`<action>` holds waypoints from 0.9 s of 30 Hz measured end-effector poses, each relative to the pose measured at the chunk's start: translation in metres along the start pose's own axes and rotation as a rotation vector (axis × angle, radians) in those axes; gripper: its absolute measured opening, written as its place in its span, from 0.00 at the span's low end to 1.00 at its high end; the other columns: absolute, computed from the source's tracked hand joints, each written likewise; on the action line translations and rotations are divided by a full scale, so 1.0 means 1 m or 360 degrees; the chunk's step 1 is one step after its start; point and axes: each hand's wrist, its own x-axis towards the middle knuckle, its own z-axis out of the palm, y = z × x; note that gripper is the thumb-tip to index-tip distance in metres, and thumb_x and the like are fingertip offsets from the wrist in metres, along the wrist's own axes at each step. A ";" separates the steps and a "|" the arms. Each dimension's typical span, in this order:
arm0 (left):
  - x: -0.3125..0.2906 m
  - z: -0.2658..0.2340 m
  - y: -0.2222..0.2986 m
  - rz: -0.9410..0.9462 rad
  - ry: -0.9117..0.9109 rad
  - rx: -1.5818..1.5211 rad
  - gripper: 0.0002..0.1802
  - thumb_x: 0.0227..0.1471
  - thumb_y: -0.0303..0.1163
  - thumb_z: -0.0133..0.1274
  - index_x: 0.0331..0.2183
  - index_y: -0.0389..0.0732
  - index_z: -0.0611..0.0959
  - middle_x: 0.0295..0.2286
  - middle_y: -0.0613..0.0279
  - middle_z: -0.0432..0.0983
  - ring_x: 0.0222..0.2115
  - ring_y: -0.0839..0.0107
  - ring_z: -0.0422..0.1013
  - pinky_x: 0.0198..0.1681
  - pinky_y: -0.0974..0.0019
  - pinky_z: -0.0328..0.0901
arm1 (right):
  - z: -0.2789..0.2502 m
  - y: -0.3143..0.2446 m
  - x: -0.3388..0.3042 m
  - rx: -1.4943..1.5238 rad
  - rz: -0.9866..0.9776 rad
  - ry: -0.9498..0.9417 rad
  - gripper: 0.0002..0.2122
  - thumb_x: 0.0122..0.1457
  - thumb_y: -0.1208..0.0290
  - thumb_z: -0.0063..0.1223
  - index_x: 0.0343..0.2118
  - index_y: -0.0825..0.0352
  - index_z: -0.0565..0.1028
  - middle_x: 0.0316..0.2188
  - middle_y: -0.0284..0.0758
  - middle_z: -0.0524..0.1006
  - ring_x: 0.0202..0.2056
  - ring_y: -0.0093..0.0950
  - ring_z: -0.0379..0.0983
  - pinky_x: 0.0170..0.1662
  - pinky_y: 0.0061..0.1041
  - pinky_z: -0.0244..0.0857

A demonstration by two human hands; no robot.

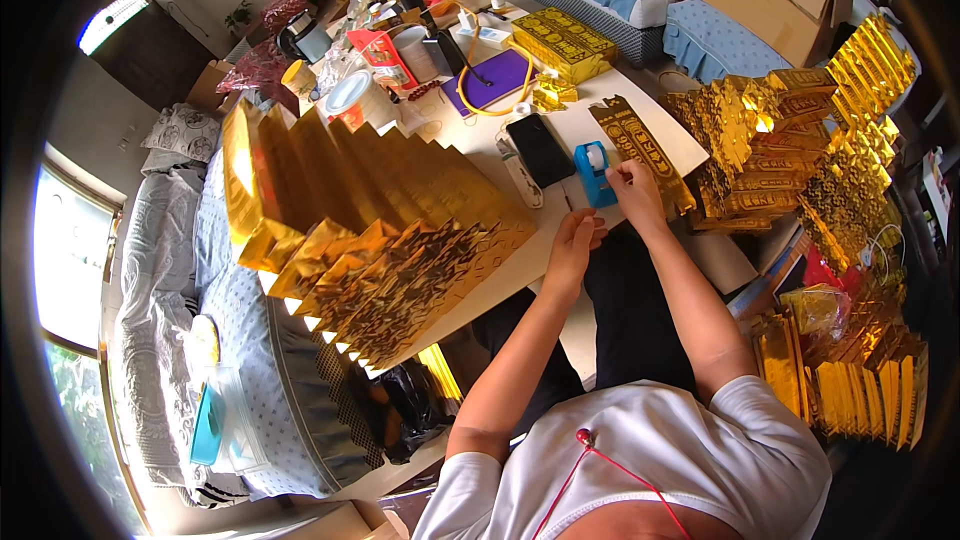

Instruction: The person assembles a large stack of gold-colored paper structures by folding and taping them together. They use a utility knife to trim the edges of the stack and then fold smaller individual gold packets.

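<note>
A small blue tape dispenser (pixel 596 180) with a pale roll lies near the table's front edge. The fingers of my right hand (pixel 640 195) are bent together against its right side. Just below it, at the edge, my left hand (pixel 573 245) has its fingers curled in; what they hold, if anything, cannot be made out. Beyond the right hand lies a flat gold printed paper strip (pixel 640 145). Left of the dispenser are a black phone (pixel 540 150) and a pale, slim box cutter-like tool (pixel 519 172). A large pleated stack of gold folded paper (pixel 400 210) fills the table's left side.
Bundled gold paper pieces (pixel 760 140) are heaped at the right, with further gold bundles (pixel 850 380) lower down. Behind the phone are a purple pad (pixel 490 85), a yellow printed pack (pixel 565 40), a lidded tub (pixel 355 100) and a red pouch (pixel 383 60). A cardboard box (pixel 755 0) stands behind.
</note>
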 end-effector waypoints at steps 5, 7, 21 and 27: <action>0.038 0.013 -0.005 -0.0296 0.0077 -0.0391 0.21 0.65 0.36 0.41 0.50 0.30 0.73 0.44 0.49 0.76 0.49 0.61 0.73 0.56 0.60 0.65 | -0.002 -0.010 0.002 0.0117 0.0113 -0.0203 0.16 0.58 0.59 0.59 0.35 0.70 0.79 0.30 0.40 0.81 0.32 0.35 0.78 0.38 0.33 0.70; 0.045 0.016 -0.003 -0.0379 0.0073 -0.0464 0.21 0.64 0.35 0.41 0.49 0.28 0.74 0.44 0.48 0.76 0.49 0.60 0.73 0.58 0.58 0.64 | 0.000 -0.004 0.007 0.0298 0.0189 -0.0244 0.15 0.57 0.61 0.60 0.35 0.71 0.80 0.30 0.39 0.82 0.30 0.29 0.78 0.36 0.30 0.70; 0.056 0.024 -0.022 -0.0399 0.0301 -0.0764 0.19 0.63 0.35 0.44 0.46 0.29 0.76 0.44 0.49 0.77 0.48 0.57 0.74 0.54 0.60 0.67 | -0.105 -0.020 -0.178 0.1182 0.0781 -0.0740 0.09 0.60 0.64 0.62 0.26 0.60 0.75 0.18 0.17 0.64 0.20 0.09 0.54 0.22 0.14 0.47; 0.056 0.032 -0.026 -0.0385 0.0303 -0.0757 0.19 0.63 0.36 0.45 0.47 0.29 0.74 0.46 0.49 0.75 0.49 0.57 0.73 0.54 0.61 0.67 | -0.152 -0.007 -0.272 0.1186 0.0995 -0.1073 0.08 0.61 0.69 0.61 0.26 0.61 0.74 0.20 0.19 0.69 0.22 0.08 0.59 0.24 0.13 0.52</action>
